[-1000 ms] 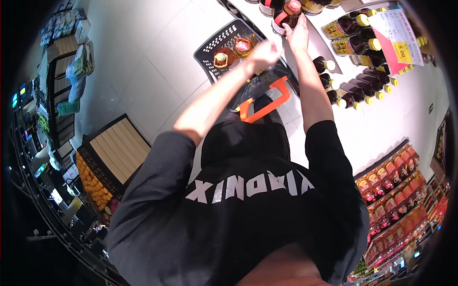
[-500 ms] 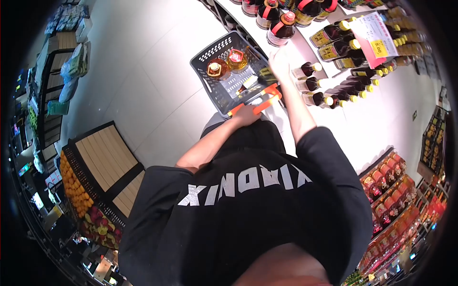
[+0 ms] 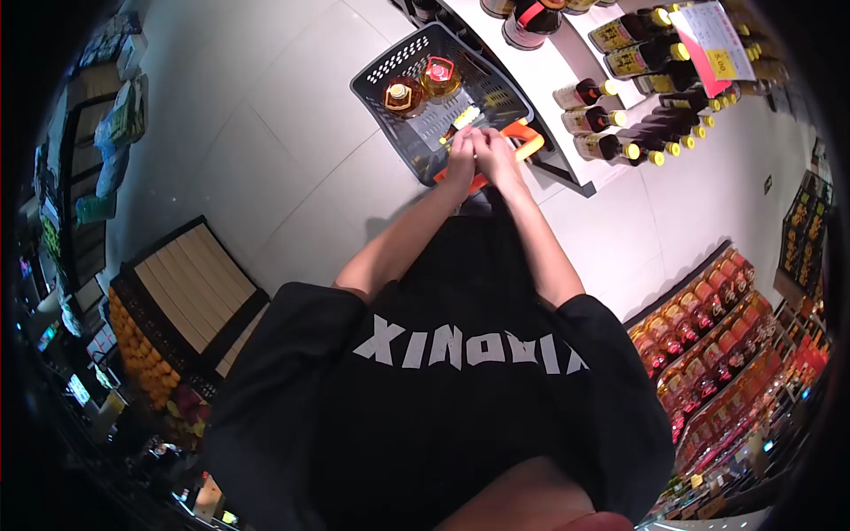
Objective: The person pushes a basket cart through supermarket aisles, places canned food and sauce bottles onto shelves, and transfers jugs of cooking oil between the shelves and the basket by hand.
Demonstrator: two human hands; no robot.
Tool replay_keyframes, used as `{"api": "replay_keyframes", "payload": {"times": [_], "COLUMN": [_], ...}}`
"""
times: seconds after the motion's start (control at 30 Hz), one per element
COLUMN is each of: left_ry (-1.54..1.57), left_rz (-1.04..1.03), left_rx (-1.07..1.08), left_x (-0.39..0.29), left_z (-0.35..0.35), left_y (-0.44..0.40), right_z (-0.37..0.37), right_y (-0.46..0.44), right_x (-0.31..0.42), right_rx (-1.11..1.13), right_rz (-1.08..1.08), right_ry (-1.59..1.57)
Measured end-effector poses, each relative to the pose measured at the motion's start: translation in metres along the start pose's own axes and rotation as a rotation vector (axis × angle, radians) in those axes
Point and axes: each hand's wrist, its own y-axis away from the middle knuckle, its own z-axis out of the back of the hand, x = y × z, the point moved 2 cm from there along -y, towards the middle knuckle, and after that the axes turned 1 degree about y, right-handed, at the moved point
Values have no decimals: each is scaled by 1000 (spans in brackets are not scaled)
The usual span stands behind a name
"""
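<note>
A dark grey basket (image 3: 425,44) holds a bottle with a yellowish cap (image 3: 400,99), a bottle with a red-and-white top (image 3: 440,78) and a smaller item with a yellow-and-white label (image 3: 467,116). Over its near side, my left hand (image 3: 461,159) and my right hand (image 3: 494,156) meet with fingers drawn together. Whatever lies between those fingers is too small or hidden to name. The orange handle (image 3: 524,140) shows to the right of the hands and partly beneath them.
Right of the basket is a white shelf (image 3: 567,133) with dark, yellow-capped bottles (image 3: 595,119) and a price sign (image 3: 713,40). Red-labelled bottles (image 3: 708,354) fill a rack at lower right. A slatted wooden stand (image 3: 190,283) with oranges (image 3: 142,354) is at left.
My right hand has come from beside the shelf to meet my left hand. My left hand has left the handle and moved forward over the basket's near side.
</note>
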Motion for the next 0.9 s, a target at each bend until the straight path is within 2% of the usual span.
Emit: {"api": "replay_keyframes", "payload": {"times": [0.03,0.1,0.17,0.23,0.27,0.3,0.33,0.37,0.47,0.53,0.63,0.67,0.77,0.83,0.9], "left_ry": [38,119,-48,-262,-147,-54,-25,9,-22,-78,-330,-447,-916,-1074,-1234], "left_rz": [76,228,145,45,55,205,268,335,373,377,422,392,344,321,328], "left_rx": [-42,-137,-89,11,-55,-102,-196,-294,-202,-203,-210,-279,-221,-107,-9], "left_x": [-3,-10,-37,-41,-23,-31,-38,-40,-7,16,75,93,184,251,314], "left_z": [1,3,-8,-1,23,34,42,47,67,79,130,143,195,227,258], "left_y": [-8,-25,-13,-30,-53,-62,-71,-78,-102,-120,-197,-222,-314,-375,-421], "right_z": [-19,-56,-95,-114,-114,-110,-125,-151,-228,-255,-272,-278,-316,-321,-342], "right_y": [-5,-33,-62,-78,-69,-57,-58,-67,-109,-136,-202,-221,-280,-319,-363], "right_x": [5,-9,-30,-18,5,26,16,-9,-103,-139,-185,-202,-287,-327,-406], "right_rx": [63,59,83,85,69,58,87,128,224,175,11,44,-23,19,195], "right_rz": [7,-169,-365,-551,-636,-716,-711,-666,-526,-578,-711,-817,-937,-779,-570], "right_ry": [-360,-746,-1108,-1127,-974,-806,-770,-784,-832,-746,-521,-619,-498,-467,-94]}}
